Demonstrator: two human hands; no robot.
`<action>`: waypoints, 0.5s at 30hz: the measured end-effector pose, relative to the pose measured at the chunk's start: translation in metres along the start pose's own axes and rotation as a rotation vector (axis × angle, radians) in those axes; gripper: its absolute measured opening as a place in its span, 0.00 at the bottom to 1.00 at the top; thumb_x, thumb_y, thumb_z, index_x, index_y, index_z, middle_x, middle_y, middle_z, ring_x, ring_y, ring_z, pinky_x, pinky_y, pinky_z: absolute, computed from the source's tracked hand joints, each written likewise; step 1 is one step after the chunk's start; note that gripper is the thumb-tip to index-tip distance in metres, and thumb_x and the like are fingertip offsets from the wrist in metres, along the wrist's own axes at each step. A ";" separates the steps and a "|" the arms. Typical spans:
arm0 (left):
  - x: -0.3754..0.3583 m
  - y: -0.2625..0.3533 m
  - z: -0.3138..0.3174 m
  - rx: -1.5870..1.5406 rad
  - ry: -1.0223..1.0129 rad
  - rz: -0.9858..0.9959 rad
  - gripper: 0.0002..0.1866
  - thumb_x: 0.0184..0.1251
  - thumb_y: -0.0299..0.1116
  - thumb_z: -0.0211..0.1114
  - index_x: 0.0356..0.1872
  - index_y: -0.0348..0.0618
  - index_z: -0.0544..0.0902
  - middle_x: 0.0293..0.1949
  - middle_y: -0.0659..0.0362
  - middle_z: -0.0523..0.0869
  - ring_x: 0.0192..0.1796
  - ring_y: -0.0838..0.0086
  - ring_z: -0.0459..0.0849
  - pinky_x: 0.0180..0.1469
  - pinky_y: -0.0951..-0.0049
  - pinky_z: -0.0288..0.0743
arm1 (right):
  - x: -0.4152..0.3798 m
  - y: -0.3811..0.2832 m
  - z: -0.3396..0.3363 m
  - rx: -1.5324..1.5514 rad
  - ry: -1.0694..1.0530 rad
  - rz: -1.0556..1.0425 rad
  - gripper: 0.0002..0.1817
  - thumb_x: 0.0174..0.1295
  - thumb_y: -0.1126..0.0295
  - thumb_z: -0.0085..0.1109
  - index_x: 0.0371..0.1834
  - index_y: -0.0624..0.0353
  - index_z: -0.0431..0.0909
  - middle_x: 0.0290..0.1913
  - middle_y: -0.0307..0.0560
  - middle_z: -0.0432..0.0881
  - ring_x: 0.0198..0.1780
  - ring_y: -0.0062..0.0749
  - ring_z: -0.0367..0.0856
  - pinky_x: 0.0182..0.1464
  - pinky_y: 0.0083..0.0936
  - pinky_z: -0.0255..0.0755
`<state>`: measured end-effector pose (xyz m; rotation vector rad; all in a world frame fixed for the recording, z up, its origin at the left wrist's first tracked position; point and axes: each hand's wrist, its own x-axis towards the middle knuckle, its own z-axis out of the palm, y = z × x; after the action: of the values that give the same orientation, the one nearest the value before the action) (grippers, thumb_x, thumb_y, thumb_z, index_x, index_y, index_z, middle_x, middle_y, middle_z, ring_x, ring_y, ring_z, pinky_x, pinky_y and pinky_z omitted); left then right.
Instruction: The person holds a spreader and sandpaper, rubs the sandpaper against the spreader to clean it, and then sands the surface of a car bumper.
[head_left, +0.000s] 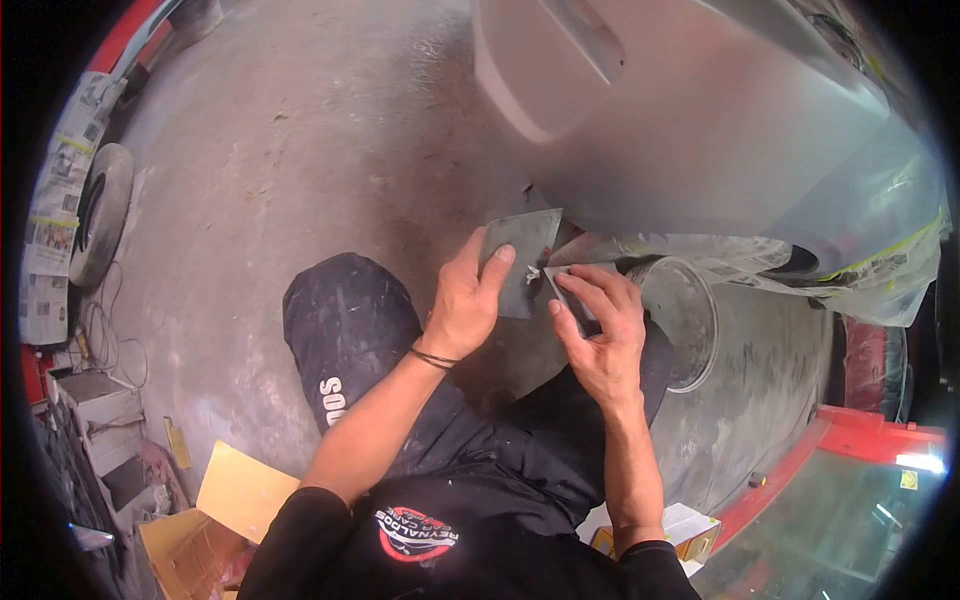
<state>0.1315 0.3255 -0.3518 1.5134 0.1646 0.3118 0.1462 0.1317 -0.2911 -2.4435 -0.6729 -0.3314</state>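
My left hand (468,298) is closed on a thin grey flat plate (520,250), thumb on its upper face and fingers underneath. A small white blob (533,273) shows on the plate near its right side. My right hand (605,325) grips a small dark, flat spreader (577,302) between thumb and fingers, its light edge close beside the plate. Both hands are in front of my knees, below a grey car bumper (680,130) with a smooth, dull surface.
Taped masking paper (690,248) hangs under the bumper. A round clear-walled bucket (690,325) stands by my right knee. At left are a tyre (103,215) and cables; an open cardboard box (190,550) lies lower left. A red-framed glass panel (815,530) is lower right.
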 end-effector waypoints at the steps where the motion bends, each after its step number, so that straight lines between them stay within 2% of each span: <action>1: -0.002 0.000 0.002 0.030 -0.011 -0.005 0.19 0.88 0.42 0.59 0.63 0.35 0.81 0.47 0.43 0.91 0.50 0.60 0.91 0.56 0.61 0.81 | 0.000 -0.001 0.001 -0.017 0.003 0.002 0.17 0.60 0.66 0.77 0.53 0.50 0.92 0.58 0.40 0.89 0.63 0.46 0.82 0.66 0.44 0.74; 4: -0.007 0.011 0.005 -0.018 -0.087 -0.112 0.22 0.88 0.44 0.60 0.66 0.36 0.81 0.53 0.47 0.92 0.55 0.66 0.88 0.61 0.64 0.79 | 0.000 0.000 0.004 -0.042 -0.013 0.004 0.17 0.60 0.66 0.77 0.53 0.48 0.92 0.57 0.38 0.89 0.62 0.43 0.83 0.64 0.43 0.74; 7: -0.009 0.004 0.011 0.005 -0.007 -0.070 0.16 0.87 0.41 0.60 0.60 0.37 0.81 0.45 0.41 0.91 0.48 0.50 0.92 0.53 0.59 0.81 | -0.005 0.002 0.012 -0.026 -0.085 -0.002 0.17 0.60 0.66 0.76 0.54 0.47 0.92 0.56 0.37 0.89 0.61 0.42 0.83 0.64 0.44 0.73; 10: -0.013 -0.008 0.010 0.035 0.015 -0.056 0.16 0.86 0.40 0.60 0.58 0.36 0.81 0.45 0.39 0.91 0.48 0.45 0.91 0.52 0.58 0.81 | -0.011 0.002 0.013 -0.025 -0.171 -0.013 0.16 0.60 0.66 0.76 0.53 0.47 0.93 0.55 0.37 0.89 0.61 0.42 0.83 0.64 0.44 0.73; 13: -0.016 -0.010 0.010 0.096 0.002 -0.159 0.16 0.86 0.39 0.60 0.59 0.34 0.81 0.45 0.36 0.90 0.48 0.40 0.90 0.52 0.56 0.81 | -0.010 0.007 0.006 0.019 -0.303 -0.005 0.15 0.61 0.68 0.75 0.52 0.49 0.93 0.54 0.39 0.90 0.60 0.42 0.84 0.64 0.43 0.74; 15: -0.011 -0.013 0.009 0.165 0.065 -0.093 0.18 0.86 0.38 0.60 0.61 0.32 0.80 0.45 0.36 0.89 0.48 0.44 0.90 0.54 0.58 0.81 | -0.006 0.009 -0.006 0.066 -0.397 0.008 0.15 0.61 0.70 0.75 0.52 0.54 0.94 0.54 0.44 0.91 0.58 0.44 0.86 0.63 0.41 0.77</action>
<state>0.1253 0.3137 -0.3655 1.6539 0.3184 0.2784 0.1458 0.1195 -0.2931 -2.4685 -0.8225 0.1851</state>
